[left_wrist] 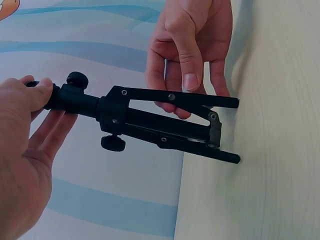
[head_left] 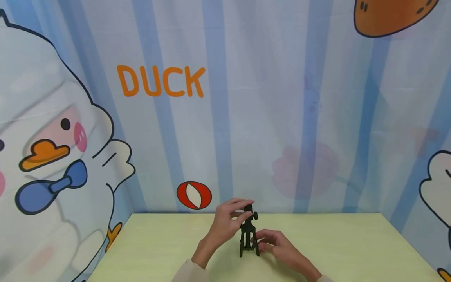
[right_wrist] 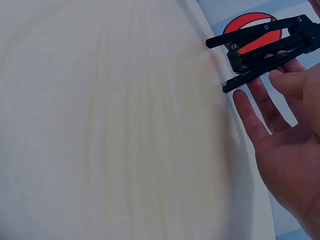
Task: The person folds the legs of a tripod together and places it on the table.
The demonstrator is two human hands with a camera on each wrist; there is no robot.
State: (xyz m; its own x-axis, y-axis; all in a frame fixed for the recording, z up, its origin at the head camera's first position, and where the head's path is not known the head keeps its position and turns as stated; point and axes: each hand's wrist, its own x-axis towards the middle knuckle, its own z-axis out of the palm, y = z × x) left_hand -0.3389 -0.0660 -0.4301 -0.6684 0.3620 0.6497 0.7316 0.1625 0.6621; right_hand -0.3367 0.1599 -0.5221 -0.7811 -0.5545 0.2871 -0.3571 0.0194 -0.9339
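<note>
A small black tripod (head_left: 248,229) stands upright on the table, its legs only slightly spread. My left hand (head_left: 225,221) grips it by the top, thumb and fingers round the head beside a side knob (left_wrist: 77,80). Lower down, my right hand (head_left: 282,246) is at one leg (left_wrist: 200,98), with the thumb at its near side and fingertips showing behind it. Another knob (left_wrist: 113,143) sticks out at the collar. The right wrist view shows the tripod's feet (right_wrist: 226,89) near the right index fingertip, with the tripod's top cut off.
The pale yellow table (head_left: 169,239) spreads out around both hands. Behind its back edge hangs a blue-and-white striped curtain (head_left: 246,117) with printed cartoon ducks and a red ball (head_left: 194,195).
</note>
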